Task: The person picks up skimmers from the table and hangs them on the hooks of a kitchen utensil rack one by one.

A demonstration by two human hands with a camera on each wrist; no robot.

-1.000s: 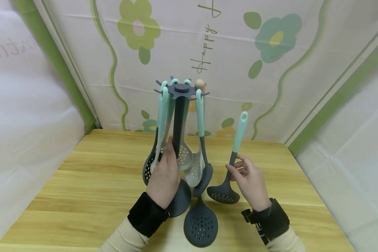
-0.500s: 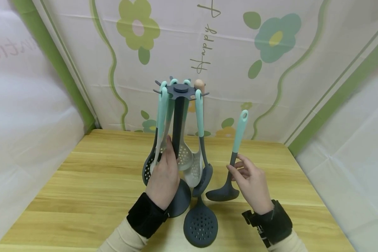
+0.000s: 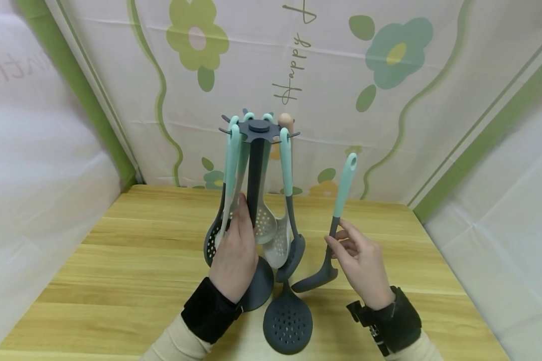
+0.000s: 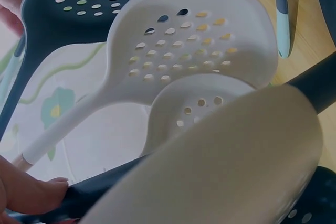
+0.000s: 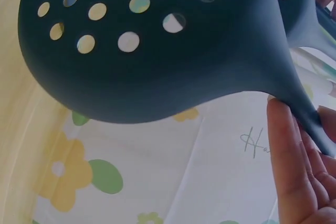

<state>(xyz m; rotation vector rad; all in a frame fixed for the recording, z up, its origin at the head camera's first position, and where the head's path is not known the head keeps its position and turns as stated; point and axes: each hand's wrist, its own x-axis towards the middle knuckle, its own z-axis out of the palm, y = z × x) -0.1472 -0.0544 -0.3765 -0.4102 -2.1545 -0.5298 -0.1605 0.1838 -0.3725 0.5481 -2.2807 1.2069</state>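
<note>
My right hand [image 3: 363, 263] pinches the dark shaft of a skimmer [image 3: 316, 281] just above its head. The turquoise handle points up and the head, seen nearly edge-on, points left, close to the table. In the right wrist view the perforated dark head [image 5: 131, 72] fills the top, with fingers on its neck. My left hand [image 3: 235, 260] holds the black post [image 3: 255, 175] of a utensil stand, the thumb along it in the left wrist view. From the stand's top [image 3: 258, 126] hang several utensils, among them a white slotted spoon [image 4: 194, 35].
A second dark skimmer [image 3: 288, 323] lies on the wooden table [image 3: 117, 281] in front of the stand. The stand's round base [image 3: 257, 288] is partly behind my left wrist. A printed cloth [image 3: 253, 60] rises behind the table, with pale cloth walls at both sides.
The skimmer in my right hand has turned, so its holes no longer show in the head view, and its handle top has risen slightly. The left hand keeps its hold on the post.
</note>
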